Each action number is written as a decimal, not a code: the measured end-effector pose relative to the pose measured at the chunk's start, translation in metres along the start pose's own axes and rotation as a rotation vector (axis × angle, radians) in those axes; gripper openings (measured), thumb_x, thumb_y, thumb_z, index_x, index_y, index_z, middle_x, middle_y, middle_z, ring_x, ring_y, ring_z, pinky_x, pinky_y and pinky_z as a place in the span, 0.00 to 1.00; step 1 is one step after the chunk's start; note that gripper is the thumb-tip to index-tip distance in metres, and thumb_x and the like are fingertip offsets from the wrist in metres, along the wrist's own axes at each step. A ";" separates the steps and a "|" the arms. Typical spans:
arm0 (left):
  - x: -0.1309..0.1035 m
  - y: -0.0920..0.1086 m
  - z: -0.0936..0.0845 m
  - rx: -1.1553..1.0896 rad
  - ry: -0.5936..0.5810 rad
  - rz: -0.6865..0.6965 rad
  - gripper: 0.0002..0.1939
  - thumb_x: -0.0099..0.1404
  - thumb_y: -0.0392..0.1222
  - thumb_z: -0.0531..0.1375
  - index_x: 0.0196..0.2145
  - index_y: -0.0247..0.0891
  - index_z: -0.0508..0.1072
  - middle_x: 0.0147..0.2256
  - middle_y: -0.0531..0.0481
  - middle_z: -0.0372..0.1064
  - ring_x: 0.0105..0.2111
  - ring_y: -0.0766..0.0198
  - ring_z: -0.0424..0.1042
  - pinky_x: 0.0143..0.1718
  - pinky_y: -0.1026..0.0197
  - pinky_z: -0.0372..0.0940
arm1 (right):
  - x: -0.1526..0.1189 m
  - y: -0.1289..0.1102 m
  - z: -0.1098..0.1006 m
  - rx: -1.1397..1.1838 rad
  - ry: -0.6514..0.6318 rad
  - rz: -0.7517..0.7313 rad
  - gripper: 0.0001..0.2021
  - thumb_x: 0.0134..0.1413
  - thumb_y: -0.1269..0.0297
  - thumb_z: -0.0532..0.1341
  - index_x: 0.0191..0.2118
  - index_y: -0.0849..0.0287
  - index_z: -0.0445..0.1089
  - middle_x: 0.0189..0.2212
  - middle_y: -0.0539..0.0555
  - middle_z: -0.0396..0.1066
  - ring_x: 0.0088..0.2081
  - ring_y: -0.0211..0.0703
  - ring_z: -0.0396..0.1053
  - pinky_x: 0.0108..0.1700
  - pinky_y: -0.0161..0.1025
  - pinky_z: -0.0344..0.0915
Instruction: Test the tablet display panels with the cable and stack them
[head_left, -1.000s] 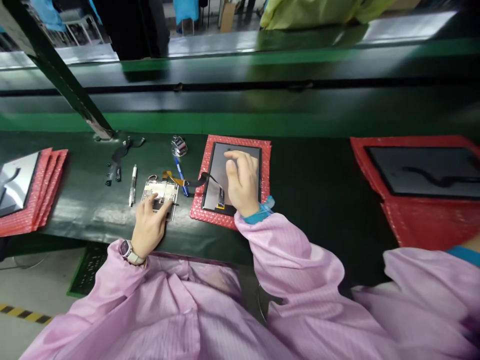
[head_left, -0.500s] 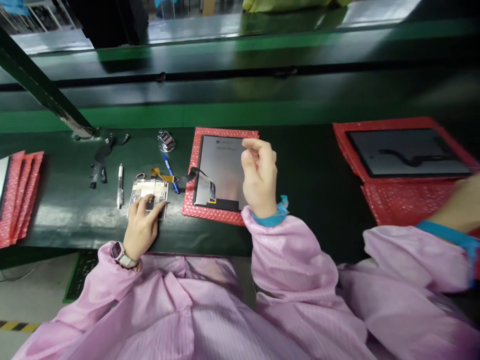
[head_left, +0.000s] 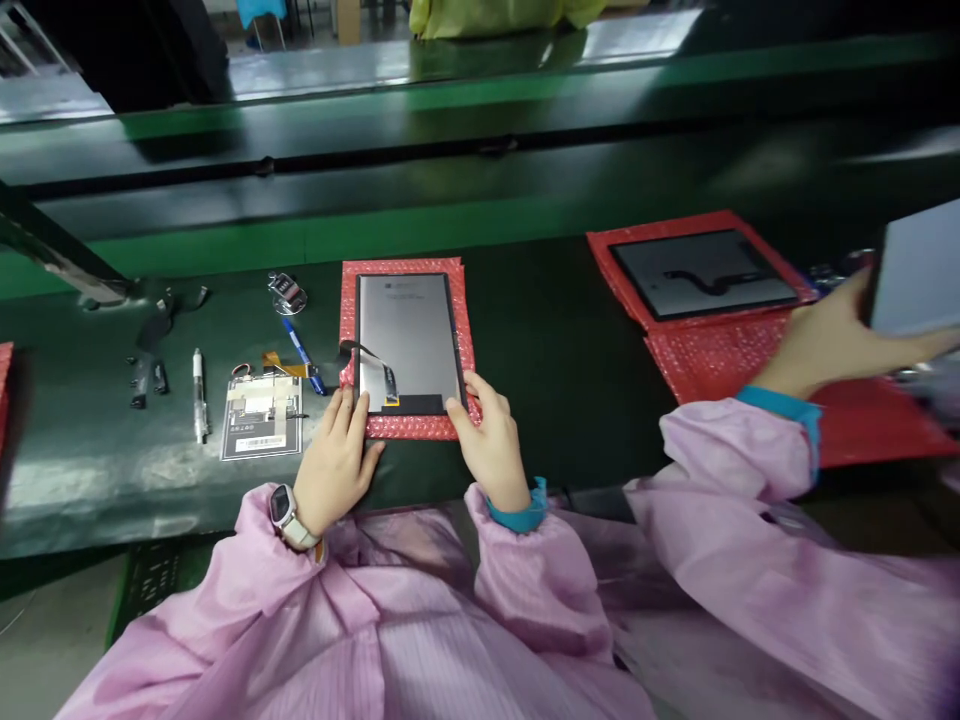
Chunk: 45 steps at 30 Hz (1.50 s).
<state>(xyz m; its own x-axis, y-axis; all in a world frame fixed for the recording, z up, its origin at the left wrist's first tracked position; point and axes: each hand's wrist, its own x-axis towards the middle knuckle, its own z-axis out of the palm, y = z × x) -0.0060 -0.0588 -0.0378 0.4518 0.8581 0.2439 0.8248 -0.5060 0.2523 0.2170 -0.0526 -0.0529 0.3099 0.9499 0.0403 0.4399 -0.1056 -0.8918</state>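
While the display panel (head_left: 409,335) lies on its red bubble-wrap sheet (head_left: 348,300), your left hand (head_left: 341,455) grips the sheet's near-left corner. Your right hand (head_left: 491,440) pinches the near-right corner.

1. The near edge of the red bubble-wrap pad (head_left: 405,428) is partly covered by the left hand (head_left: 339,462) and the right hand (head_left: 489,448), so the exact contact under the fingers cannot be told.
2. The print on the grey panel (head_left: 409,335), far from both hands, is too small to read.
3. The label on the small board (head_left: 262,418), just left of the left hand, is illegible.
4. The small dark parts (head_left: 146,372), well left of the hands, are too small to identify.
5. Far right, a co-worker's hand (head_left: 825,340) is blurred, and the pale sheet (head_left: 919,270) it holds is cut by the edge.
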 end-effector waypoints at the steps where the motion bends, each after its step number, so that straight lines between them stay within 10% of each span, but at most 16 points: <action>1: -0.004 0.003 0.000 0.023 0.000 0.000 0.30 0.76 0.46 0.53 0.66 0.22 0.57 0.63 0.25 0.59 0.67 0.37 0.56 0.65 0.39 0.62 | 0.000 0.001 0.000 0.036 -0.005 0.027 0.26 0.57 0.49 0.60 0.56 0.58 0.71 0.55 0.64 0.71 0.59 0.55 0.68 0.65 0.57 0.63; 10: -0.043 0.031 -0.017 -0.016 -0.023 -0.033 0.37 0.76 0.56 0.51 0.71 0.27 0.48 0.55 0.29 0.66 0.56 0.38 0.66 0.55 0.39 0.67 | -0.024 0.001 -0.021 0.373 -0.060 0.185 0.24 0.56 0.48 0.65 0.53 0.58 0.73 0.56 0.62 0.73 0.58 0.54 0.71 0.65 0.59 0.63; 19: -0.025 -0.004 -0.054 -0.504 -0.217 -0.167 0.30 0.74 0.64 0.52 0.55 0.37 0.75 0.50 0.40 0.72 0.51 0.48 0.71 0.55 0.46 0.67 | -0.052 -0.115 -0.031 0.254 -0.122 -0.187 0.19 0.63 0.58 0.59 0.58 0.55 0.68 0.57 0.58 0.71 0.60 0.50 0.68 0.64 0.53 0.65; 23: -0.007 -0.014 -0.079 -0.940 0.120 -0.460 0.26 0.74 0.62 0.54 0.38 0.38 0.80 0.38 0.46 0.76 0.40 0.58 0.75 0.44 0.59 0.70 | -0.062 -0.144 -0.004 0.292 -0.304 -0.398 0.20 0.66 0.57 0.57 0.60 0.55 0.65 0.58 0.57 0.70 0.61 0.46 0.66 0.65 0.48 0.65; 26: 0.007 -0.016 -0.090 -1.305 0.495 -0.659 0.26 0.72 0.63 0.55 0.50 0.39 0.78 0.49 0.46 0.76 0.51 0.54 0.74 0.51 0.57 0.71 | -0.063 -0.135 0.026 0.362 -0.370 -0.391 0.21 0.70 0.54 0.52 0.62 0.56 0.63 0.60 0.57 0.68 0.62 0.44 0.65 0.66 0.46 0.63; 32: 0.015 -0.030 -0.095 -1.568 0.490 -0.882 0.22 0.69 0.54 0.60 0.55 0.40 0.76 0.55 0.47 0.74 0.55 0.47 0.73 0.55 0.47 0.73 | -0.068 -0.103 0.073 0.061 -0.307 -0.241 0.31 0.70 0.46 0.49 0.66 0.65 0.58 0.61 0.67 0.65 0.63 0.59 0.60 0.66 0.64 0.58; 38: 0.011 -0.033 -0.089 -1.521 0.497 -0.885 0.25 0.67 0.47 0.64 0.60 0.41 0.73 0.56 0.47 0.74 0.56 0.50 0.73 0.57 0.51 0.72 | -0.074 -0.114 0.066 0.284 -0.472 -0.645 0.28 0.69 0.47 0.52 0.68 0.55 0.57 0.64 0.56 0.65 0.68 0.47 0.55 0.71 0.51 0.58; 45: 0.008 -0.035 -0.091 -1.494 0.631 -0.850 0.25 0.63 0.48 0.68 0.57 0.44 0.76 0.59 0.51 0.71 0.61 0.49 0.68 0.60 0.54 0.70 | -0.051 -0.084 0.064 0.215 -0.327 -0.132 0.35 0.69 0.45 0.48 0.72 0.62 0.48 0.70 0.65 0.54 0.71 0.54 0.53 0.71 0.58 0.54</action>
<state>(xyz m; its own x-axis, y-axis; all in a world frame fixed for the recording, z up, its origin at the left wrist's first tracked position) -0.0621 -0.0423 0.0409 -0.3509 0.9159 -0.1949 -0.3823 0.0499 0.9227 0.1101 -0.0728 -0.0090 -0.0373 0.9982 0.0466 0.2610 0.0547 -0.9638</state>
